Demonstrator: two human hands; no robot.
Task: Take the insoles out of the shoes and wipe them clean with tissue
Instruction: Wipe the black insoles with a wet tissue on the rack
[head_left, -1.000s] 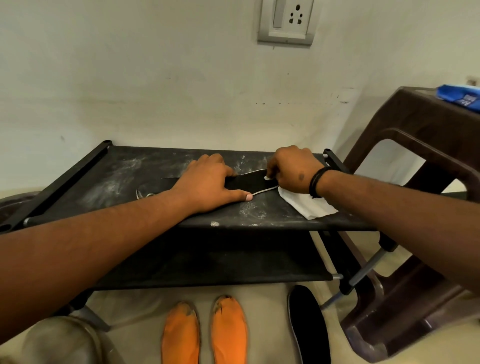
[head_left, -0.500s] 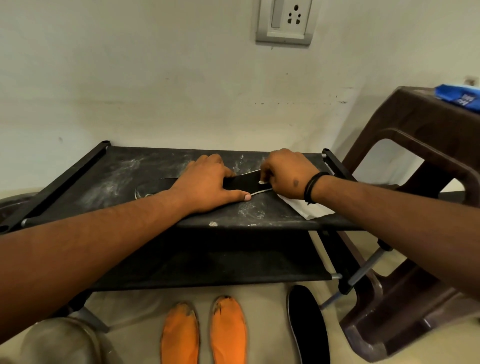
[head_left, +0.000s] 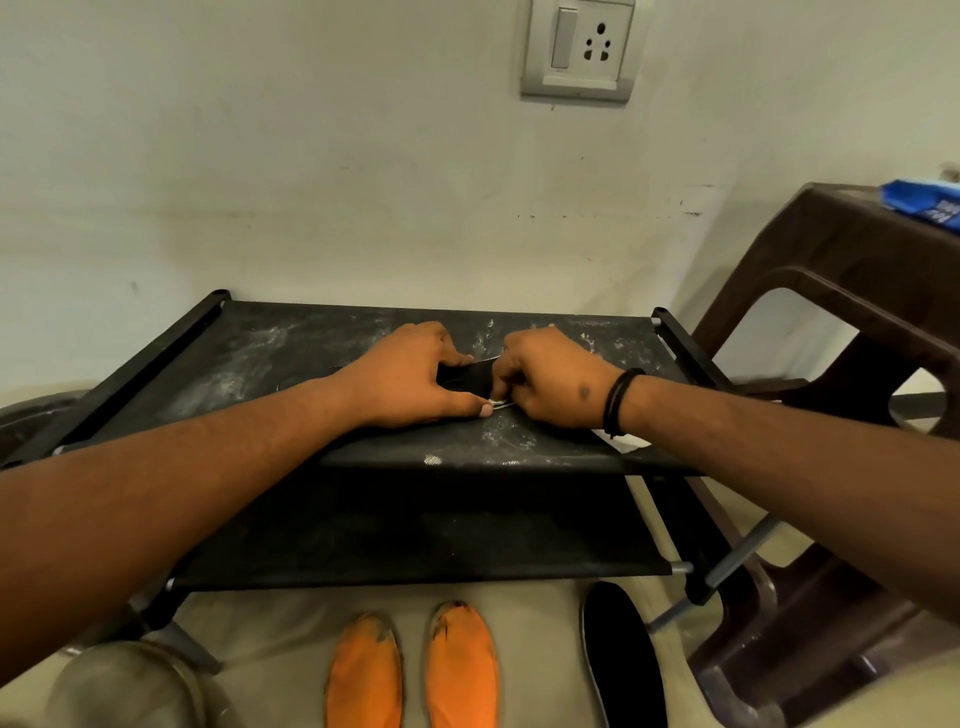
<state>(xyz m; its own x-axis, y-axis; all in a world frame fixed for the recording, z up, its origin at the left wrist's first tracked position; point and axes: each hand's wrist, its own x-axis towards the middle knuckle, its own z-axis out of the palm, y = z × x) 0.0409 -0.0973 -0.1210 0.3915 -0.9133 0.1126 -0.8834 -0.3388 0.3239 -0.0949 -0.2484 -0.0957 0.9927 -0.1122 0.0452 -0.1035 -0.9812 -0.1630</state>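
Head view is showing a black insole (head_left: 467, 382) lying flat on the dusty top shelf of a black shoe rack (head_left: 249, 358), mostly covered by the two hands. The left hand (head_left: 410, 376) is resting on the insole with fingers spread and thumb stretched out along its near edge, pinning it down. The right hand (head_left: 553, 382) is curling its fingers round a white tissue (head_left: 626, 440) and pressing it against the insole just beside the left thumb tip; a strip of the tissue is showing under the wrist, which is wearing a black band (head_left: 618, 402). On the floor in front of the rack, another black insole (head_left: 621, 660) is lying to the right of two orange insoles (head_left: 410, 670) set side by side. A brown plastic chair (head_left: 852, 322) is standing at the right, carrying a blue packet (head_left: 930, 205). A wall socket (head_left: 579, 49) is sitting above the rack.
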